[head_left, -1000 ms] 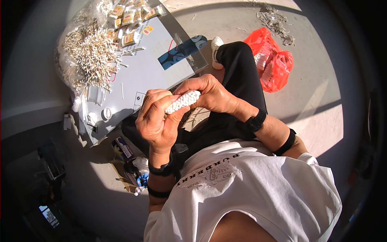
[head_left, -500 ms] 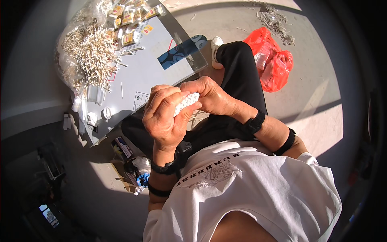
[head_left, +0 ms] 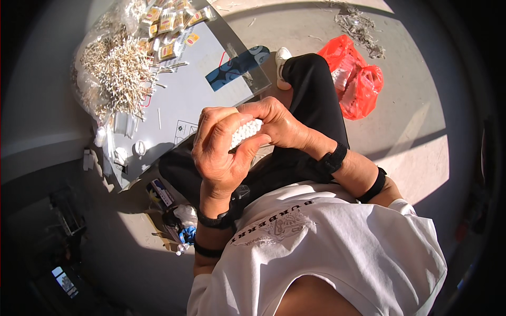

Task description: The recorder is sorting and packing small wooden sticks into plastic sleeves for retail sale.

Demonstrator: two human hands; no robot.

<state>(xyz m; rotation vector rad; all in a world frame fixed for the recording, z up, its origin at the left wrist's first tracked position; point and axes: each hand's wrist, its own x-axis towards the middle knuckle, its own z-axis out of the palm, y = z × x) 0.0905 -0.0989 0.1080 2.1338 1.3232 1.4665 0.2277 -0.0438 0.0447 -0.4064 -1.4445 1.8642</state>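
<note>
A tight bundle of cotton swabs [head_left: 246, 132] shows its white tips between my hands, over my lap. Wrapped round its left side, my left hand [head_left: 217, 150] has its fingers curled over the far edge and its thumb along the near one. On the right end, my right hand [head_left: 278, 124] closes with bent fingers touching the bundle. The sticks below the tips are hidden by my hands. Ahead to the left, a big heap of loose cotton swabs [head_left: 121, 68] spills from a clear plastic bag [head_left: 84, 87] on the grey table board [head_left: 195, 68].
Several small packs of swabs [head_left: 167, 22] lie at the board's far end. White tape rolls [head_left: 139, 148] sit at its near left corner. A red plastic bag [head_left: 363, 87] stands on the floor beyond my right leg, with scraps [head_left: 363, 29] behind it. A box [head_left: 159, 192] lies below the board.
Both hands have shifted slightly right with the bundle. More of its white tips show now, as my left fingers have lifted and spread a little across it.
</note>
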